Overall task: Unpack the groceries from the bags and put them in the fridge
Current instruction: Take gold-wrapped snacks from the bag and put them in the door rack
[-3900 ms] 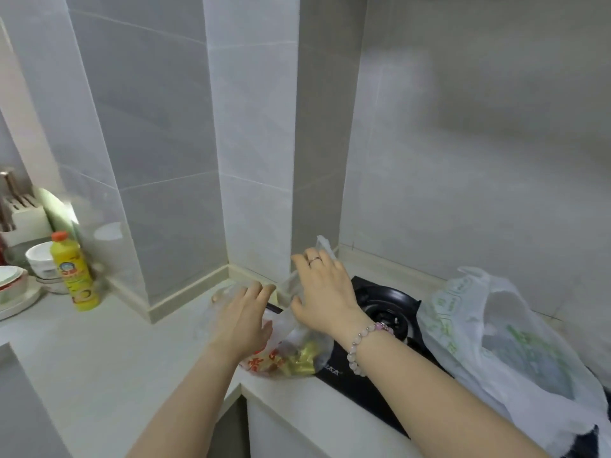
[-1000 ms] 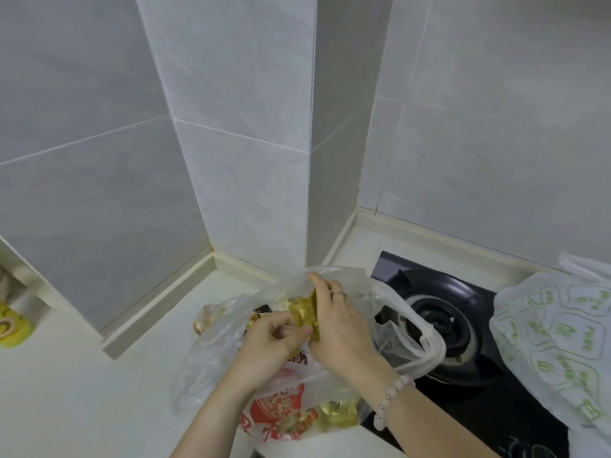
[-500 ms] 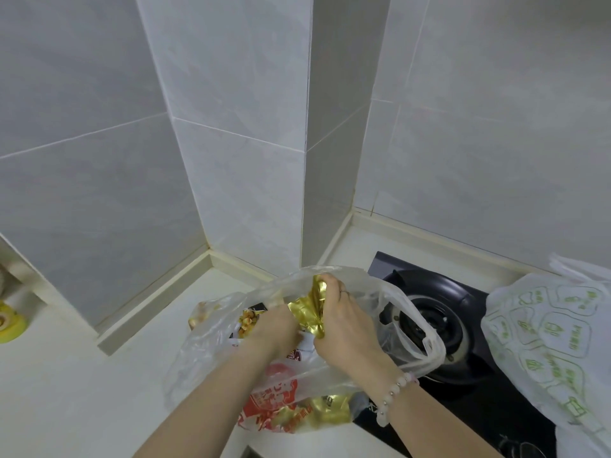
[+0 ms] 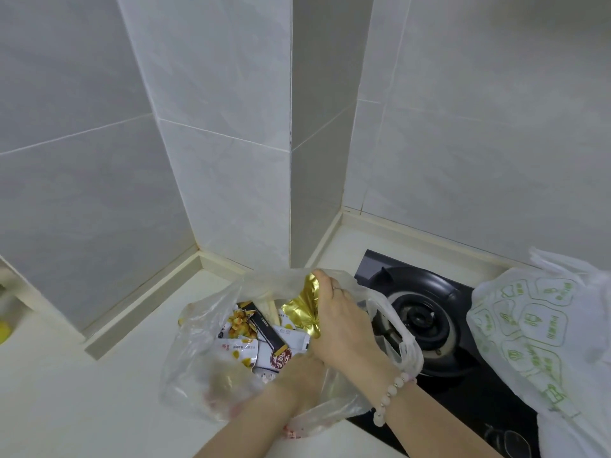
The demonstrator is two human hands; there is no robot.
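The right hand (image 4: 344,322) pinched a crumpled gold foil packet (image 4: 301,309), fingers curled over its top edge at the mouth of the clear plastic bag (image 4: 198,358). The left hand (image 4: 302,371) reached into that bag just below the right wrist; its fingers were hidden, so its grip could not be told. Small snack packets (image 4: 264,338) lay in the bag beside both hands, on the table (image 4: 99,408). Right of the right hand sat a stove burner (image 4: 426,315), and beyond it a white printed bag (image 4: 535,325).
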